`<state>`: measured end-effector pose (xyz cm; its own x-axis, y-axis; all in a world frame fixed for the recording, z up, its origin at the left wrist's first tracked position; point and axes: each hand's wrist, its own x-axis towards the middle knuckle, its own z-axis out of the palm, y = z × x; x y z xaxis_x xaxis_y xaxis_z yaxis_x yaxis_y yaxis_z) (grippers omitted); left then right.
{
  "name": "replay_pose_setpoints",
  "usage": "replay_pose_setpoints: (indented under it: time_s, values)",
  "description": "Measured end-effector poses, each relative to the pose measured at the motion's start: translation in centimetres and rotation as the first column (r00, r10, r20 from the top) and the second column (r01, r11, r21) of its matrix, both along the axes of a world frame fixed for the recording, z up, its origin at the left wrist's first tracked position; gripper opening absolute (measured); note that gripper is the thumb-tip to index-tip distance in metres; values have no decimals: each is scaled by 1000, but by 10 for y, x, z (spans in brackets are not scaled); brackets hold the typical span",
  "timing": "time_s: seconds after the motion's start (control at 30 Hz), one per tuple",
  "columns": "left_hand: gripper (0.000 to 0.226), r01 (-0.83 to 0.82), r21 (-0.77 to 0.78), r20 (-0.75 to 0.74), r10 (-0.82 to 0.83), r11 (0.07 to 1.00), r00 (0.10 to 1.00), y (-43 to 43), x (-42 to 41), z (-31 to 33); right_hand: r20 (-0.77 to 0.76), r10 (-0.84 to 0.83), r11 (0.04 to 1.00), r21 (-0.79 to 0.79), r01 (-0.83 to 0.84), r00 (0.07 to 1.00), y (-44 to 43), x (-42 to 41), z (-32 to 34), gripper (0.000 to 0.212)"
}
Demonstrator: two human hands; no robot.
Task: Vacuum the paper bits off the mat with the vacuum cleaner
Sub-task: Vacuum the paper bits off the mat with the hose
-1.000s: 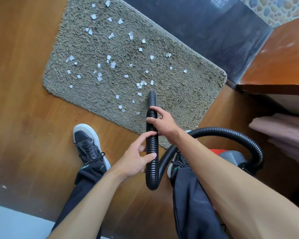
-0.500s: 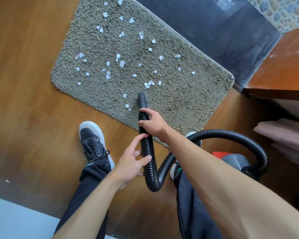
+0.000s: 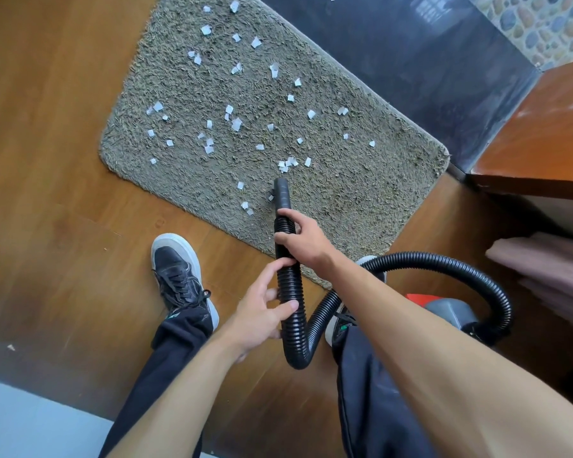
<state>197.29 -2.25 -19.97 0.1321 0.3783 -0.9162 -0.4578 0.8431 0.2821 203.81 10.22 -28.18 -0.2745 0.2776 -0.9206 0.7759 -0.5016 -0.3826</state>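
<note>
— Wood floor [image 3: 47,160] lay under the mat [image 3: 361,200], bits [image 3: 235,123] strewn over it?
— Yes. Right hand [image 3: 306,239] and left hand [image 3: 262,312] both gripped the hose [image 3: 295,342]; its nozzle [image 3: 282,193] sat low on the mat, perhaps touching.

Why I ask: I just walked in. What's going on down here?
A person holds a black vacuum hose with both hands. The right hand grips it just behind the nozzle; the left hand holds it lower down. The nozzle is over the near part of the mat, and many paper bits lie scattered beyond it, not yet picked up. The vacuum cleaner sits off to the right.
</note>
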Motion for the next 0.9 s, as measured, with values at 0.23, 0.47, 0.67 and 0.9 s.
replay_pose_setpoints:
  time_s: [0.23, 0.47, 0.67, 0.9]
  values:
    - [60, -2, 33, -34, 3, 999, 999, 14, -15, -7, -20, -14, 999, 42, 14, 1000, 17, -17, -3, 56]
    - [59, 64, 50, -1, -64, 997, 998, 27, -11, -9, 14, -103, 993, 65, 101, 995, 26, -2, -5, 53]
    - [59, 97, 61, -21, -96, 993, 995, 32, -10, -8, 22, -176, 983, 58, 174, 984, 28, 7, -5, 52]
    - [58, 87, 48, -37, -86, 995, 996, 25, -25, -8, 20, -95, 993, 69, 93, 995, 21, -16, -8, 56]
